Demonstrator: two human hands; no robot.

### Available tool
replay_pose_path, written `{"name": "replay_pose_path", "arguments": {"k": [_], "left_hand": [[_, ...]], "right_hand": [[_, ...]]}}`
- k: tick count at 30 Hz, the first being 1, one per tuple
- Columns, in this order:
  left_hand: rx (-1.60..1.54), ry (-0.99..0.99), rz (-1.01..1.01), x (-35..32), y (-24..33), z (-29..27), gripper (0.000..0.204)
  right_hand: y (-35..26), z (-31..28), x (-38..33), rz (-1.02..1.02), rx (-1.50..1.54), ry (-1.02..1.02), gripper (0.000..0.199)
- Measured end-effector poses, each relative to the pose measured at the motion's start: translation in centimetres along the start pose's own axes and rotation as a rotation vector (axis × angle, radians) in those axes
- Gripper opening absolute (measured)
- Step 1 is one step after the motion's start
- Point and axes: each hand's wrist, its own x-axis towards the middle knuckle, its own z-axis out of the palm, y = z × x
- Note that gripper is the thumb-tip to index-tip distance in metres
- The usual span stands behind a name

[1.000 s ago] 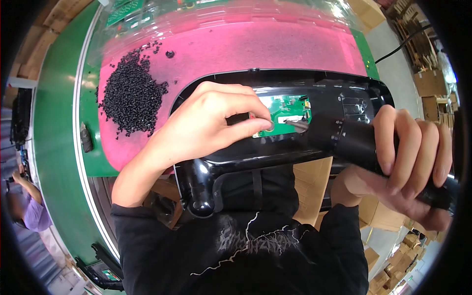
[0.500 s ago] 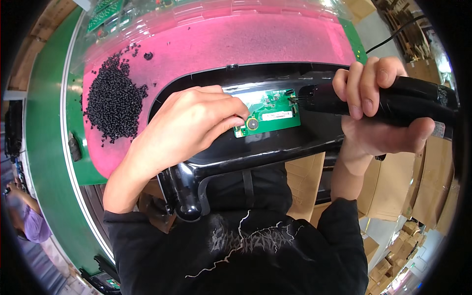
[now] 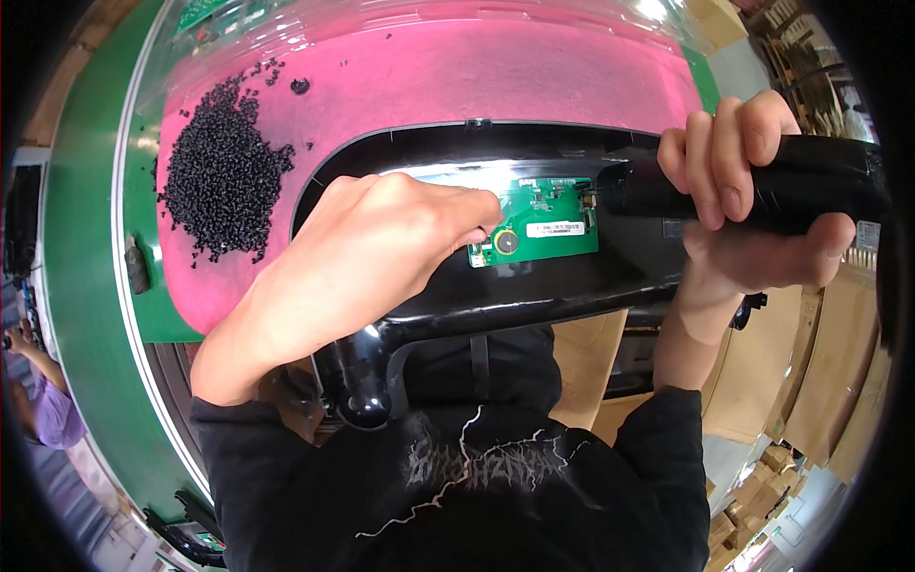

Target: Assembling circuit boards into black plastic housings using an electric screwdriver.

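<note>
Green circuit board (image 3: 537, 232) sits in the recess of a glossy black plastic housing (image 3: 534, 296) lying across the pink mat (image 3: 457, 81) on the table. The left hand (image 3: 381, 262) presses down at the board's left edge, fingers curled; whether it pinches anything I cannot tell. The right hand (image 3: 753, 205) is wrapped tight around a black electric screwdriver (image 3: 762, 186), tip at the board's upper right corner. This looks like fastening the board; driving calls for a steady, square tip. Black screws (image 3: 224, 176) lie heaped well left.
</note>
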Motion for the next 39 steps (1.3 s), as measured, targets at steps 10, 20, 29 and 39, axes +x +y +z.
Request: {"name": "replay_pose_path", "arguments": {"k": [10,20,29,39], "left_hand": [[-0.108,0.099,0.052,-0.4,0.0,0.3,0.013],[-0.019,0.066,0.028,-0.3,0.1,0.2,0.013],[0.010,0.041,0.020,-0.5,0.3,-0.1,0.014],[-0.009,0.047,0.037,-0.6,-0.2,-0.1,0.012]], "right_hand": [[-1.0,1.2,-0.8,-0.029,0.013,0.156,0.066],[-0.7,0.6,-1.1,-0.084,-0.007,0.069,0.063],[-0.8,1.9,-0.6,0.072,-0.127,0.174,0.064],[0.2,2.5,-0.5,0.068,-0.244,0.140,0.074]]}}
